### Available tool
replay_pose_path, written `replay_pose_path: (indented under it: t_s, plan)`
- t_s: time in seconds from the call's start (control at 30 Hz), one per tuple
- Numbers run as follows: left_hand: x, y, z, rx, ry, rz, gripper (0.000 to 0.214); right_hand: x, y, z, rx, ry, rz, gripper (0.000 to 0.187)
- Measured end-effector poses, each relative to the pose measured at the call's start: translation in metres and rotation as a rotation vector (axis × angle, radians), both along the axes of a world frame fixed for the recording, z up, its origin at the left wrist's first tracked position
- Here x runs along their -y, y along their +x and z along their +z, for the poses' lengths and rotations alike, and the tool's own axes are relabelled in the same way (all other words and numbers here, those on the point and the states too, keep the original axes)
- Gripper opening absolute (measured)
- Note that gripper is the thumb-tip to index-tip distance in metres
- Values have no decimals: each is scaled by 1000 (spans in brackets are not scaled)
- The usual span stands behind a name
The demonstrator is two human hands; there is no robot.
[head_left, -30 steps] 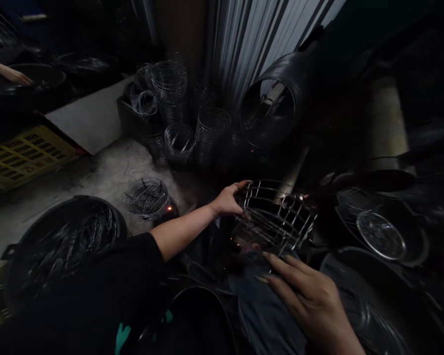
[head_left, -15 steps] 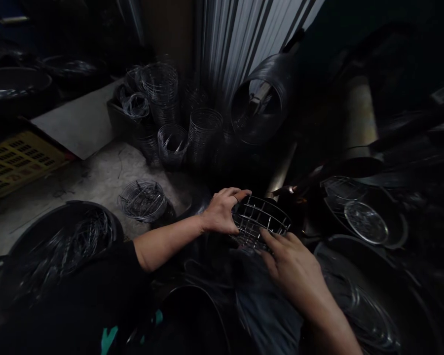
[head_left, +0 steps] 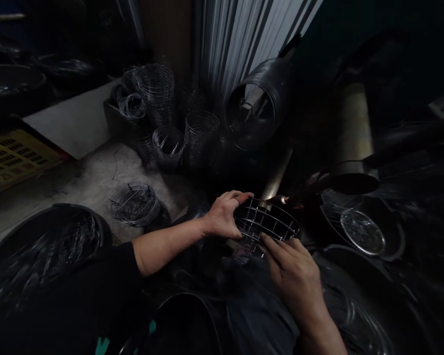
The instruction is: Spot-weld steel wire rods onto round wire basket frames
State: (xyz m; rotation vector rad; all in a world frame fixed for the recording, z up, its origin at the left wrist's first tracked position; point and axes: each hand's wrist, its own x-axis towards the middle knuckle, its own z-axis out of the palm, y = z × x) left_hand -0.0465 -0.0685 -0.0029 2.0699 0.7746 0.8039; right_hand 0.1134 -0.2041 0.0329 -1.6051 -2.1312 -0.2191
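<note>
Compared with one second back: the right hand (head_left: 294, 266), then apart from the work with fingers spread, now has its fingertips at the near lower edge of the silvery, curved basket of welded wire grid (head_left: 268, 222). Orange sparks seen below the basket then have gone out. Another person's hand, earlier over the round black tub (head_left: 13, 81) at upper left, has left view. Against half a second back, little change: same two-handed placement.

Position: basket sits in front of the wearer, between the hands. The left hand (head_left: 224, 214) is at its left end, thumb low and fingers high, curled partway closed with the wire gripped between. Right hand: fingers nearly straight and close together, apparently touching the wire; thumb hidden, so I cannot tell whether it grips.

Just beyond the basket: a copper-coloured tip (head_left: 283, 199) and a slanting pale metal bar (head_left: 277, 182). Below: dark blue-grey cloth (head_left: 259, 301). Well left of the left hand, a round wire basket with loose wire pieces inside (head_left: 133, 204).
</note>
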Motion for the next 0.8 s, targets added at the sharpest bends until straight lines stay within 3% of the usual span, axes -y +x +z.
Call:
replay_pose_path:
  t_s: [0.2,0.8]
  plan:
    - [-11,10,-1,58,-39,2,93,-18,17,1,-104,88,98,20]
    - [-36,28,5,18,-74,35,91,-44,34,2,-126,96,-7,18]
